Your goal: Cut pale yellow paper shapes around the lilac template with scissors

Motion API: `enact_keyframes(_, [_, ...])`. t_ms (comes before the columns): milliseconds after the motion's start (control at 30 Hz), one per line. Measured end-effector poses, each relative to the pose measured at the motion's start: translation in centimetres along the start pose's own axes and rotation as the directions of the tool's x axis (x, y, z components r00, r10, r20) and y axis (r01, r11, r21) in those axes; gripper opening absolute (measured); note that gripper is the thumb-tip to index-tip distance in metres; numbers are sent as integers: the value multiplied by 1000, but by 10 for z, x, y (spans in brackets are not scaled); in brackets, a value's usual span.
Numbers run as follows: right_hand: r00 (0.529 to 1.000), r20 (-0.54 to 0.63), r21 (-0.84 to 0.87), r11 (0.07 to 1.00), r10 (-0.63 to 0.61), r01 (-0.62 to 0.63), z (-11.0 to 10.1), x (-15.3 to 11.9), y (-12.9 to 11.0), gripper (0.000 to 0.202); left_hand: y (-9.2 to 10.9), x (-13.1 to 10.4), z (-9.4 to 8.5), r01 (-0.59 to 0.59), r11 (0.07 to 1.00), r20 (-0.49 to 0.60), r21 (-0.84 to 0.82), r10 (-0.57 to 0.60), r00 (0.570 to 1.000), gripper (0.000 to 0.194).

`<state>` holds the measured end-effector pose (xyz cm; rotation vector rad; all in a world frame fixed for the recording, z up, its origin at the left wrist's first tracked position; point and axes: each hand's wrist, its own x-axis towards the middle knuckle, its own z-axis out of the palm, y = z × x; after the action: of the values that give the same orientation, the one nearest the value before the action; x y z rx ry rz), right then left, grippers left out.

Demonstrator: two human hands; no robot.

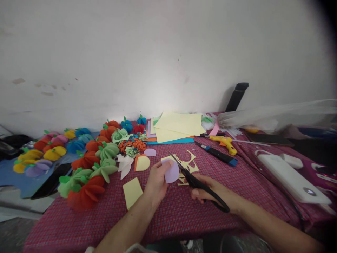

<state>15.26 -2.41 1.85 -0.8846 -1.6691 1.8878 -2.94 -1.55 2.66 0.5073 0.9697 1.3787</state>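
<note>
Pinched in my left hand (158,174) is a rounded lilac paper piece (172,171), with a bit of pale yellow showing at its top edge. My right hand (207,189) grips black-handled scissors (196,182), whose blades point up and left, close by the lilac piece's right edge. Curved pale yellow paper scraps (193,165) lie beneath and behind the scissors. Left of my left hand are a yellow rounded piece (143,163) over an orange one, a lilac rounded piece (150,152) and a pale yellow rectangle (132,191).
Many colourful paper pumpkins (86,158) cover the left side. Pale yellow sheets (179,126) are stacked at the back. A utility knife (219,155), yellow glue gun (226,143) and white power bank-like box (292,179) lie to the right, with a dark cable (268,179) crossing the cloth.
</note>
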Motion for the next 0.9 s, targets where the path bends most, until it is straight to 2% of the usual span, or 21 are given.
enact_keyframes(200, [1000, 18, -15, 1000, -15, 15, -3, -1, -1, 41, -1, 1, -1, 0, 1000, 10, -6, 0, 1000, 18])
enact_keyframes(900, [998, -45, -6, 999, 36, -36, -3, 1, 9, 41, -2, 1, -2, 4, 1000, 17, 6, -4, 1000, 18])
